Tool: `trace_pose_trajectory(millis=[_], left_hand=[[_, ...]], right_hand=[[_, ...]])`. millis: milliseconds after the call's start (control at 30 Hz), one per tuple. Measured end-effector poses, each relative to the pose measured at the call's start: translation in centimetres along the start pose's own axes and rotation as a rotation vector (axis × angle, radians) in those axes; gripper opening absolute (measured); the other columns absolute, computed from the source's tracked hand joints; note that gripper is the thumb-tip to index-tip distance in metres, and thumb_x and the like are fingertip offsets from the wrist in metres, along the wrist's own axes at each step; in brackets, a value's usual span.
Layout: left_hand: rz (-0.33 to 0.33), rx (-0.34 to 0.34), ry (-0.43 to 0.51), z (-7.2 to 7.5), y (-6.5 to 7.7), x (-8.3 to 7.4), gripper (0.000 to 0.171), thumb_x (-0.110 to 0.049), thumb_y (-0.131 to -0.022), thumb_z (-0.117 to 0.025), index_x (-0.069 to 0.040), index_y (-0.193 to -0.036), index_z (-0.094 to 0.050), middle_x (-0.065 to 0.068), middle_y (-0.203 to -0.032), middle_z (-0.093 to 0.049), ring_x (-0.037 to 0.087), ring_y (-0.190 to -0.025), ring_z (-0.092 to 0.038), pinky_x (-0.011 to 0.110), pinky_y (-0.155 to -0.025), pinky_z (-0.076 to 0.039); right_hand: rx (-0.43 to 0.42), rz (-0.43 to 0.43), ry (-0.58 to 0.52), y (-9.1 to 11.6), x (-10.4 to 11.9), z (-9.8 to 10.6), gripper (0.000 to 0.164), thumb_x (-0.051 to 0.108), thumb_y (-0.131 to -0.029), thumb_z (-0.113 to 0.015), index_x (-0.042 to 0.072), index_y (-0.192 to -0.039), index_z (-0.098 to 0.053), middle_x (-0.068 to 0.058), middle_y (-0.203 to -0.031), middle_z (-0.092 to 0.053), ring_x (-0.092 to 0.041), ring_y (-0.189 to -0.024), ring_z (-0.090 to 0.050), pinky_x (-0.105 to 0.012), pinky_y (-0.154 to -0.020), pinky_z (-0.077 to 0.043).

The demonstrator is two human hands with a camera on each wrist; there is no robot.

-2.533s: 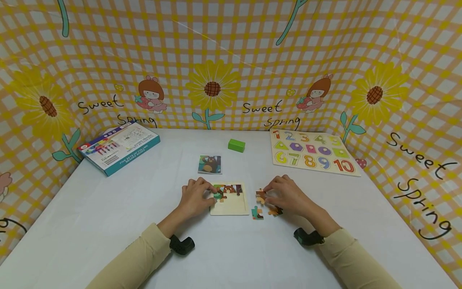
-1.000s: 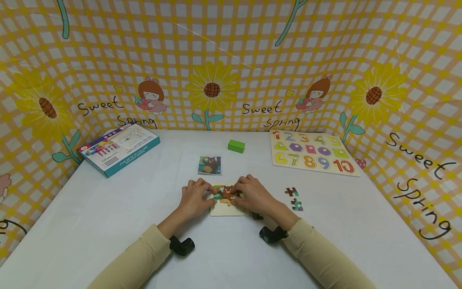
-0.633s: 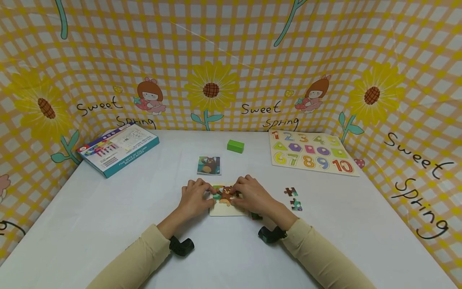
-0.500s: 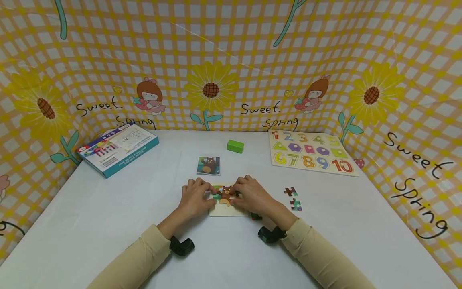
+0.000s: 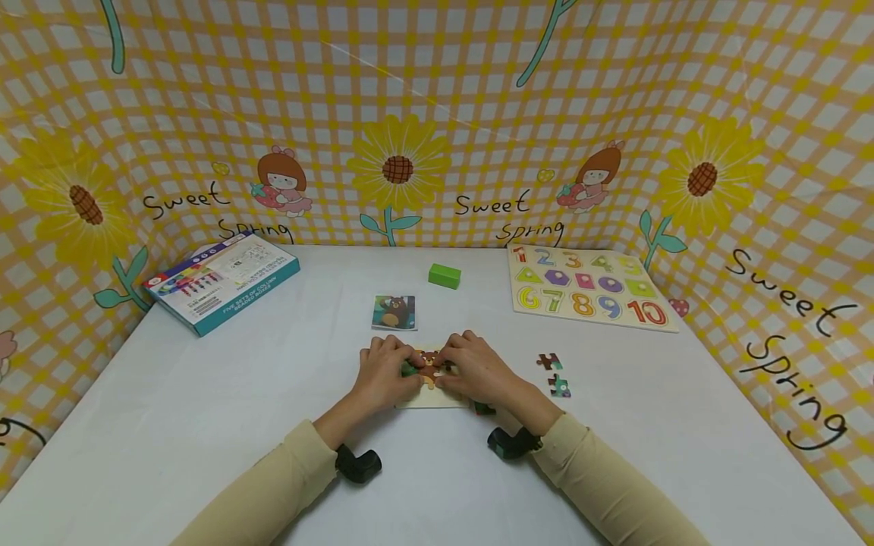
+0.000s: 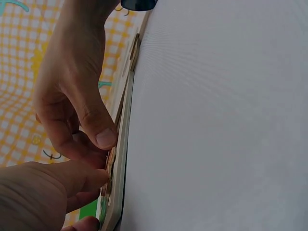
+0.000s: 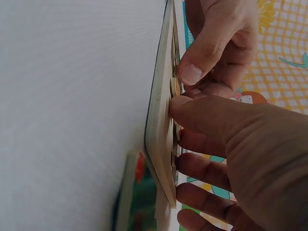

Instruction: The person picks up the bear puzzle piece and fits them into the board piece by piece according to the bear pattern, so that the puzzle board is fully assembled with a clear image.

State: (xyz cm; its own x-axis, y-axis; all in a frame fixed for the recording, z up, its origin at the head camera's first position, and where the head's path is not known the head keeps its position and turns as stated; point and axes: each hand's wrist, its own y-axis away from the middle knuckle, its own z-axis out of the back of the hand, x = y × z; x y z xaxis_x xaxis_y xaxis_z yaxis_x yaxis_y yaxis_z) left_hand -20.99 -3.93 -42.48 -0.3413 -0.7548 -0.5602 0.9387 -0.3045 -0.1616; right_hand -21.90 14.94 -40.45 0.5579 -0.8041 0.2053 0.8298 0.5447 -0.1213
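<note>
Mostly in its upper part, a square, shallow tray of pale wood (image 5: 434, 401) is being filled by bear-picture pieces, its lower strip being left bare. In the tray's middle, a brown-and-tan wooden bear-body piece (image 5: 429, 373) is being pinched along its right side by the right hand (image 5: 480, 365). Pieces at the tray's left are being touched by the bent left hand (image 5: 387, 373); whether any is being gripped cannot be told. By this two-sided contact, the pieces are probably being steadied. Two loose brown-and-green jigsaw pieces (image 5: 560, 386) are lying to the tray's right, presumably being left within reach. Just beyond the tray, a square bear-picture card (image 5: 394, 312) is perhaps being displayed for comparison. Beyond the tray's right, coloured numerals and shapes are being held in a cream number board (image 5: 526, 309); beyond its left, a flat teal-and-white box (image 5: 225, 280) is being left closed, its contents hidden.
</note>
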Motion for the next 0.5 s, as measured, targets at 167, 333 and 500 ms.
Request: trace_pose_trajectory(millis=[167, 333, 500], left_hand=[[0.005, -0.003, 0.012, -0.11, 0.03, -0.23, 0.013, -0.023, -0.077, -0.069, -0.018, -0.089, -0.069, 0.005, -0.102, -0.053, 0.023, -0.095, -0.039, 0.043, -0.083, -0.028], [0.004, -0.01, 0.004, -0.26, 0.04, -0.2, 0.012, -0.022, -0.078, -0.07, -0.018, -0.089, -0.068, 0.005, -0.102, -0.053, 0.023, -0.096, -0.039, 0.043, -0.082, -0.028], [0.001, -0.015, 0.001, -0.4, 0.05, -0.13, 0.011, -0.022, -0.078, -0.07, -0.019, -0.089, -0.068, 0.004, -0.102, -0.052, 0.022, -0.096, -0.039, 0.043, -0.082, -0.027]], right_hand=[[0.0, -0.006, -0.001, -0.03, -0.05, -0.05, 0.023, 0.032, -0.079, -0.075, 0.016, -0.095, -0.071, 0.0, -0.098, -0.062, -0.017, -0.09, -0.048, -0.034, -0.08, -0.04], [0.002, -0.01, -0.01, 0.02, -0.06, -0.03, 0.023, 0.031, -0.079, -0.075, 0.016, -0.096, -0.072, -0.001, -0.098, -0.063, -0.017, -0.09, -0.048, -0.035, -0.08, -0.04], [-0.009, 0.0, -0.017, 0.15, -0.07, -0.05, 0.025, 0.031, -0.079, -0.075, 0.015, -0.098, -0.071, -0.001, -0.099, -0.063, -0.017, -0.09, -0.049, -0.035, -0.08, -0.041]])
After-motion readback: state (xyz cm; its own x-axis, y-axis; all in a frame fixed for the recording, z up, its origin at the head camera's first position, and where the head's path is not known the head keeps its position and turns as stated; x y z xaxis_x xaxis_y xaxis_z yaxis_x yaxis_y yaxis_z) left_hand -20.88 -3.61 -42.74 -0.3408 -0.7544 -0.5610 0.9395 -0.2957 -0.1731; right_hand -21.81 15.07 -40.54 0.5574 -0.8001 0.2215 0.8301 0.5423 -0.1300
